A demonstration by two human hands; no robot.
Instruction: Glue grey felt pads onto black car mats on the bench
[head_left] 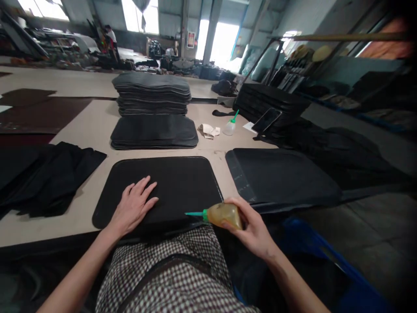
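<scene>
My left hand [135, 204] lies flat, fingers spread, on the black pad [163, 187] in front of me on the table [94, 126]. My right hand [252, 228] grips a squeeze bottle [223, 215] of amber glue, laid sideways, its green nozzle [194, 214] pointing left along the pad's near edge. Just to the right lies a second dark pad [283, 176]. Farther back are a low pile of pads [153, 131], a taller stack [151, 92], a small clear bottle [230, 126] and a phone [267, 119]. Black cloth [45, 178] lies to my left.
</scene>
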